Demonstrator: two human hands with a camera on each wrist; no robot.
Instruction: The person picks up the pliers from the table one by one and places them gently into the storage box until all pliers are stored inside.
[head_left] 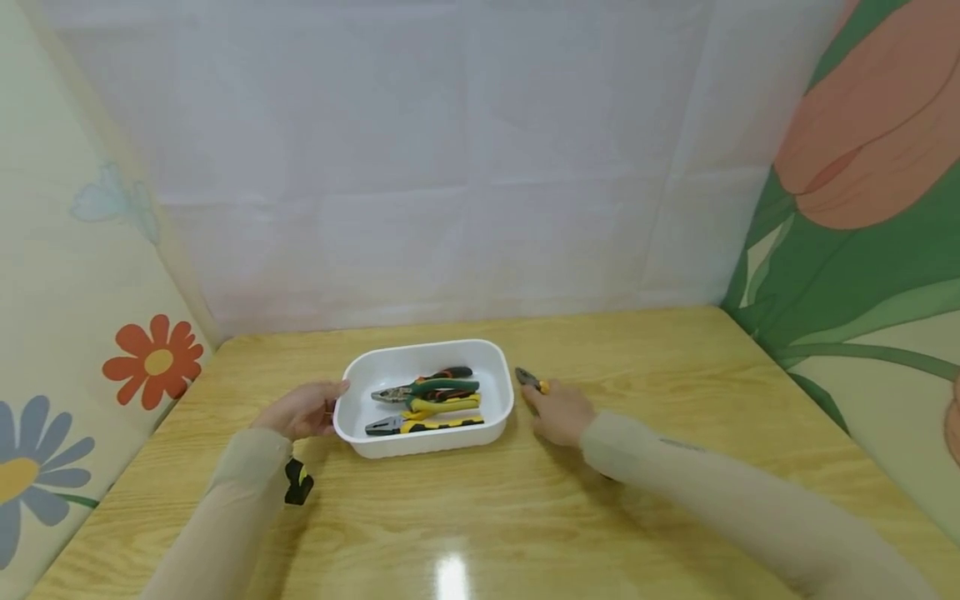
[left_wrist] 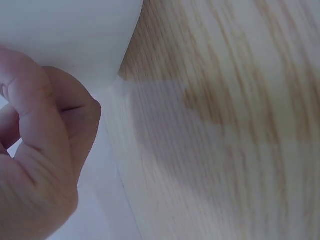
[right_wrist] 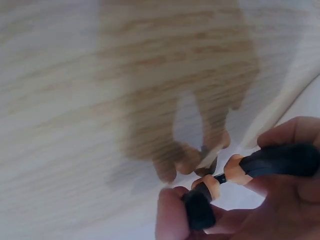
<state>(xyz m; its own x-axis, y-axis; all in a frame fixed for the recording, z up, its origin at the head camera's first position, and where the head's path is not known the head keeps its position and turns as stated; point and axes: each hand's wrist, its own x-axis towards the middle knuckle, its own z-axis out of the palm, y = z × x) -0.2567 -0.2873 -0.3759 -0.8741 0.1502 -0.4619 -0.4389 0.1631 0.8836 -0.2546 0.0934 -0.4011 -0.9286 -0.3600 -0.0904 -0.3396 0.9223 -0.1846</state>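
Note:
A white plastic tray (head_left: 431, 446) sits on the table, holding several pliers. Inside it lie green-handled pliers (head_left: 450, 385), plain yellow-handled ones (head_left: 453, 406), a yellow-and-black pair (head_left: 442, 427) nearest its front wall, and a partly covered pair with a dark handle (head_left: 456, 372). My left hand (head_left: 300, 410) grips the tray's left end, thumb at the rim; in the left wrist view its fingers (left_wrist: 42, 110) bend against the white wall. To the right of the tray, my right hand (head_left: 562, 412) holds pliers (head_left: 531, 380) with black and orange-yellow handles (right_wrist: 285, 161), dark jaws pointing away from me.
The wood-grain table (head_left: 420, 517) reaches back to a white sheet (head_left: 465, 167). Flower-patterned panels stand at the left (head_left: 67, 275) and right (head_left: 862, 275). A small black-and-yellow object (head_left: 298, 482) shows beside my left wrist.

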